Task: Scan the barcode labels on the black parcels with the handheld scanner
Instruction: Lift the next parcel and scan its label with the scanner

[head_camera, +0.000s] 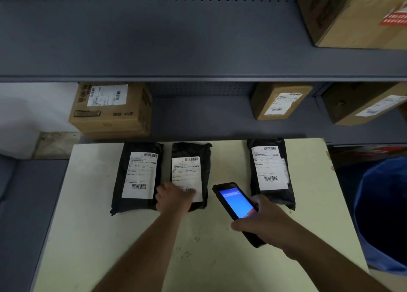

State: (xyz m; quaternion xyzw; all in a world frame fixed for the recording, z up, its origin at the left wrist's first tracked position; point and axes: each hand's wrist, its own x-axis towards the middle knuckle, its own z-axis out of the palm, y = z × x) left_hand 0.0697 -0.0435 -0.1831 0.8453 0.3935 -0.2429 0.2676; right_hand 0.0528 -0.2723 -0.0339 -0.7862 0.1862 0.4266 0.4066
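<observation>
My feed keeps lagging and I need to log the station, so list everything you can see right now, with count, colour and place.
black parcels: 3, black with white barcode labels, in a row on the table: left, middle, right
handheld scanner: 1, black with lit blue screen, between the middle and right parcels
table: 1, pale yellow, foreground
cardboard boxes: 4, brown; three on the lower shelf, one on the upper shelf at top right
shelving: grey metal, behind the table
bin: 1, blue, right of the table
left hand: resting on the middle parcel's near end
right hand: holding the scanner
</observation>
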